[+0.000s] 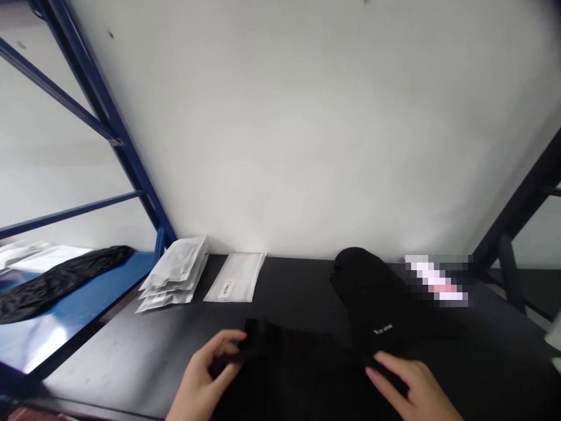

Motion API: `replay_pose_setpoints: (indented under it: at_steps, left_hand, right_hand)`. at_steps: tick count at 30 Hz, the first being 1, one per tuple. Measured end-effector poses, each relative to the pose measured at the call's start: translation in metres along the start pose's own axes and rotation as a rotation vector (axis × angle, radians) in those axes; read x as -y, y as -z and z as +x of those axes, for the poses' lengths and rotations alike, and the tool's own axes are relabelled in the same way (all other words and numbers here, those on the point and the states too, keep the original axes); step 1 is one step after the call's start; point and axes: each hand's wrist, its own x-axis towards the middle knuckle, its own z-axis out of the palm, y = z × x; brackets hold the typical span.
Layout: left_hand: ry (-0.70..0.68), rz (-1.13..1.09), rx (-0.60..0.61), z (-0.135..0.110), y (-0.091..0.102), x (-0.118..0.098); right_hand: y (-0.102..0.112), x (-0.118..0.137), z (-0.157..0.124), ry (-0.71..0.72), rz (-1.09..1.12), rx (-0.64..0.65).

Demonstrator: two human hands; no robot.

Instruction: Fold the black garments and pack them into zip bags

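Observation:
A black cloth garment (pixel 284 374) lies spread at the front of the dark tabletop (pixel 109 362). My left hand (pixel 205 368) pinches its near-left edge between fingers and thumb. My right hand (pixel 407 386) grips the cloth on the right, with the thumb hidden under the fabric. Behind it rises a bunched black fabric piece (pixel 368 292) with a small white printed logo (pixel 383 329); I cannot tell whether both are one garment. Neither hand touches the white packets further back.
A stack of white sealed packets (pixel 173 275) and a single white packet with a label (pixel 234 276) lie at the back edge. A pixelated item (pixel 436 279) sits back right. A blue metal rack (pixel 100 105) holds a black bag (pixel 56 283) at left, before a white wall (pixel 307 128).

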Motion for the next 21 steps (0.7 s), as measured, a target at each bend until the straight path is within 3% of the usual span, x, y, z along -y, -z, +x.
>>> replay_pose_setpoints:
  at_steps: [4,8,11,15,18,21]
  left_hand:
    - [0.244,-0.186,-0.060,0.038,-0.019,-0.036]
    - [0.294,-0.267,-0.111,0.036,-0.025,-0.033]
    - [0.060,-0.003,-0.122,0.026,-0.025,-0.021]
    - [-0.527,0.531,-0.193,0.006,-0.033,-0.019]
    - [-0.875,0.836,-0.103,-0.009,-0.046,-0.025]
    - [-0.948,0.983,-0.003,-0.016,-0.059,-0.023]
  right_hand:
    - [-0.011,0.000,0.032,-0.122,-0.055,0.060]
    - [-0.022,-0.007,0.028,-0.134,-0.117,0.053]
    - [-0.020,-0.002,0.021,-0.065,-0.289,-0.064]
    - [-0.012,0.024,0.020,0.201,-0.580,-0.298]
    - [-0.011,0.040,0.019,0.466,-0.603,-0.230]
    - [-0.019,0.042,0.014,0.611,-0.591,-0.094]
